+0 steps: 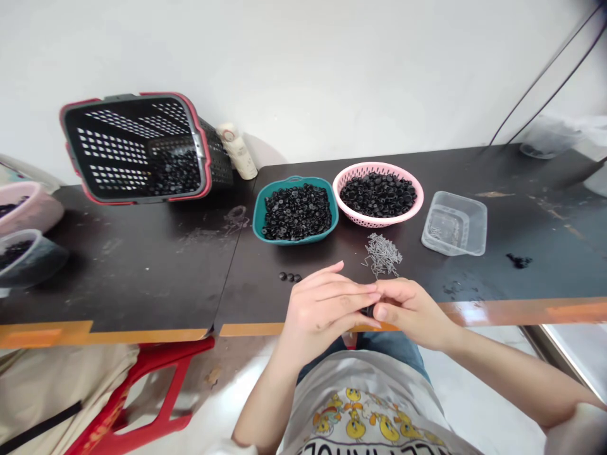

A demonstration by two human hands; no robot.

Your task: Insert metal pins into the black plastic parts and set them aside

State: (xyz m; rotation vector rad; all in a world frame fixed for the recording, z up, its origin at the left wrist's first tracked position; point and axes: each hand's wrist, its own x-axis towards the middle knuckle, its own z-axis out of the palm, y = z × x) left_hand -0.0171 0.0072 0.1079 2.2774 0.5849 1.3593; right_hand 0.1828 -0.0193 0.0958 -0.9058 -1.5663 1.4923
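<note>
At ten o'clock from our hands lie three loose black caps [290, 277], and at eleven a teal plastic bowl [256, 215] heaped with more. Our left hand [327, 309] curves in against our right hand [410, 313]; we cannot tell if its fingers touch the small black plastic cap [367, 311] that our right thumb and fingers pinch between the hands. It should be light, stiff and slippery, best held by the rim. At twelve sit a pink colander [367, 221] and steel pins [382, 254]; at one, a clear plastic tub [481, 227].
</note>
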